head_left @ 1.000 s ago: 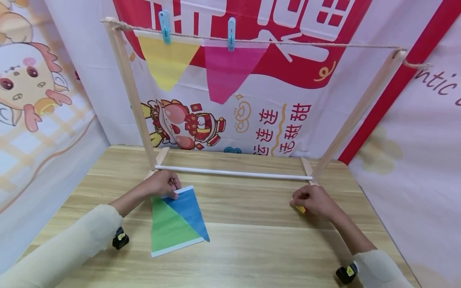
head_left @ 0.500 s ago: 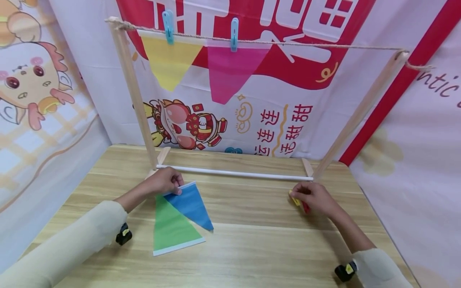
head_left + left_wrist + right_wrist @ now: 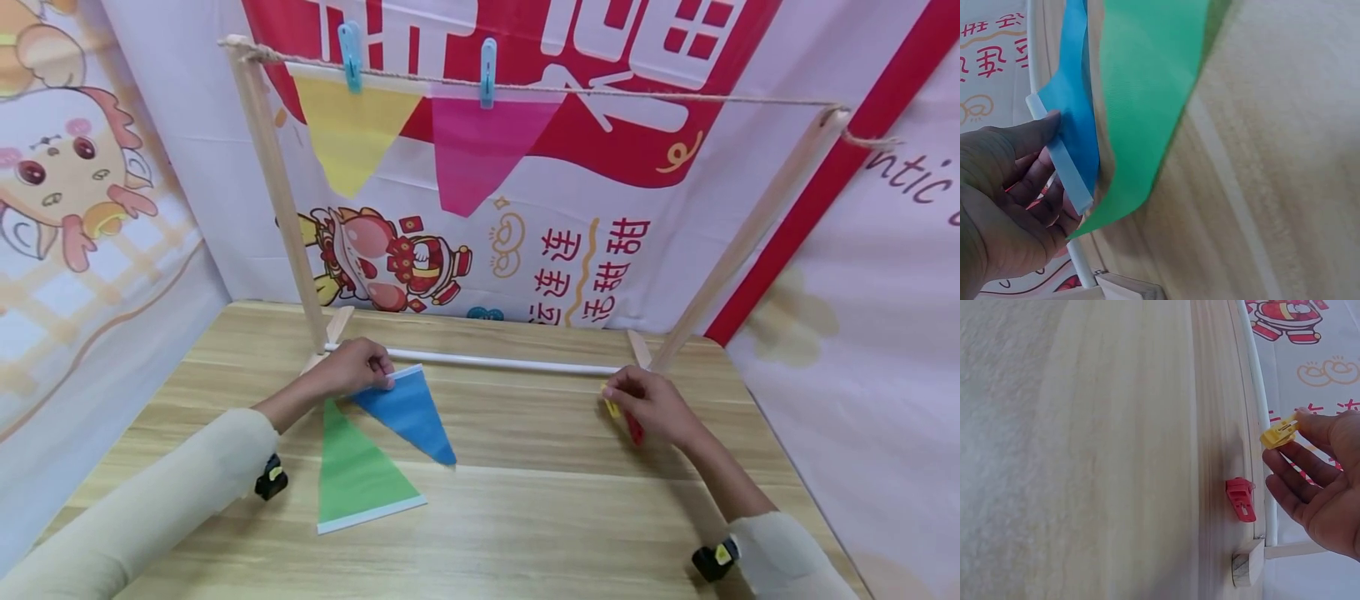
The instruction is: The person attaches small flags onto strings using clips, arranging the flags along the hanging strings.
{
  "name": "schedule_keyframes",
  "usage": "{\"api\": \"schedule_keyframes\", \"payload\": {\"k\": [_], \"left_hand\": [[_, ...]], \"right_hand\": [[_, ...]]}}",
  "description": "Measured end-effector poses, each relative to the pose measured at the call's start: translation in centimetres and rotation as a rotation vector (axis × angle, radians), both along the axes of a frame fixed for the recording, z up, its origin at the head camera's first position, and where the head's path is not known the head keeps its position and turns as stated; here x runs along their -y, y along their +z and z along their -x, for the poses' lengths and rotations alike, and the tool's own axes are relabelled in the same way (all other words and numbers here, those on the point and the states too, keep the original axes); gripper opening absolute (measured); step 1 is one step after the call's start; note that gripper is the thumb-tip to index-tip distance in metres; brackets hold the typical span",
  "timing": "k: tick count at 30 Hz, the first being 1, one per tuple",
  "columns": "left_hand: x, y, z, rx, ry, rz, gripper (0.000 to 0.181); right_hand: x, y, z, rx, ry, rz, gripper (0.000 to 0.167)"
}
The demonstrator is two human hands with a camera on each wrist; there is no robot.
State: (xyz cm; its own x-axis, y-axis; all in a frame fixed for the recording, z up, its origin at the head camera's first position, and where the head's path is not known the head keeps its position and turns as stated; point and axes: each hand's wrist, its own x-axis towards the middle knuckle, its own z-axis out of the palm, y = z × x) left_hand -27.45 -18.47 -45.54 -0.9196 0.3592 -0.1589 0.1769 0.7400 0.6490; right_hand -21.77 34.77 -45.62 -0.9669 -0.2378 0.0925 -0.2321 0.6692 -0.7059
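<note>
Printed cloth (image 3: 660, 275) stands behind a wood-grain desk (image 3: 540, 533), where a blue pennant and a yellow clip are in hand.

On the left, the left hand (image 3: 354, 367) pinches the white-banded edge of the blue pennant (image 3: 412, 412) between thumb and fingers, its point aimed near and right. A green pennant (image 3: 360, 479) lies on the desk, white band near, narrow end far; whether that end touches the left hand is unclear. On the right, the right hand (image 3: 654, 407) pinches the yellow clip (image 3: 1280, 433) by thumb and forefinger, and a red clip (image 3: 1241, 500) sits just beside it on the desk. Farther back, a white rod (image 3: 510, 362) spans two wooden posts (image 3: 277, 192), and blue clips (image 3: 488, 71) fix yellow and pink pennants (image 3: 483, 146) to the string (image 3: 660, 93) above, toward the left.
</note>
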Motion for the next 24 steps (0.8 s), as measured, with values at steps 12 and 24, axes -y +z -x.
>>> {"api": "schedule_keyframes", "payload": {"k": [12,24], "left_hand": [[-1.1,1.3,0.6,-0.061,0.041,-0.037,0.013],[-1.2,1.7,0.0,-0.051,0.055,-0.114,0.017]], "right_hand": [[0.3,1.0,0.5,0.198,-0.037,0.304,0.048],[0.2,0.8,0.9,0.308,-0.109,0.472,0.046]]}}
